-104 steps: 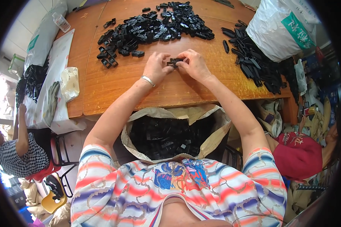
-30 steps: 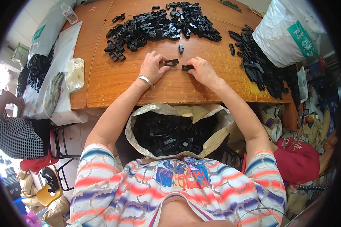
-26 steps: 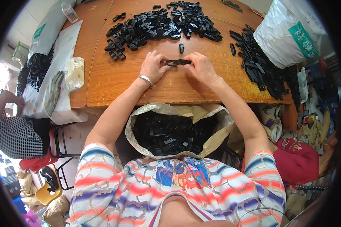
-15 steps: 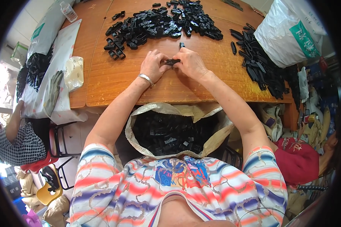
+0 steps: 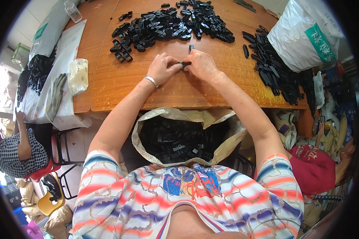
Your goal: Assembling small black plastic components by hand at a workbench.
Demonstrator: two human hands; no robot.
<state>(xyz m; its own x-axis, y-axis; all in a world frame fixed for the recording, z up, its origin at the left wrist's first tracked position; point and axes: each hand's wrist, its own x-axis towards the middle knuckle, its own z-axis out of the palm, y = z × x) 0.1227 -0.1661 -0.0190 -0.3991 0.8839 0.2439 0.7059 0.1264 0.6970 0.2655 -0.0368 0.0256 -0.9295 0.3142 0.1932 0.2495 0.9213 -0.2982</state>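
Note:
Over the near middle of the wooden table (image 5: 131, 89), my left hand (image 5: 162, 68) and my right hand (image 5: 203, 65) meet at a small black plastic part (image 5: 185, 64). Fingertips of both hands pinch it from either side, covering most of it. Just beyond my right hand lies one loose black part (image 5: 192, 47). Farther back spreads a heap of black plastic parts (image 5: 163, 28). To the right is a second pile, of longer narrow black pieces (image 5: 269, 71). An open woven sack (image 5: 147, 156) with many black parts inside stands between my body and the table edge.
A full white sack (image 5: 295, 38) stands at the table's right. Along the left side are a clear bottle (image 5: 72, 11), a plastic packet (image 5: 78, 77) and grey gloves (image 5: 56, 95). One person (image 5: 22, 151) sits at left, another in red (image 5: 311, 167) at right.
My hands have shifted very slightly, and the black part between them has turned a little. The person at left has moved an arm.

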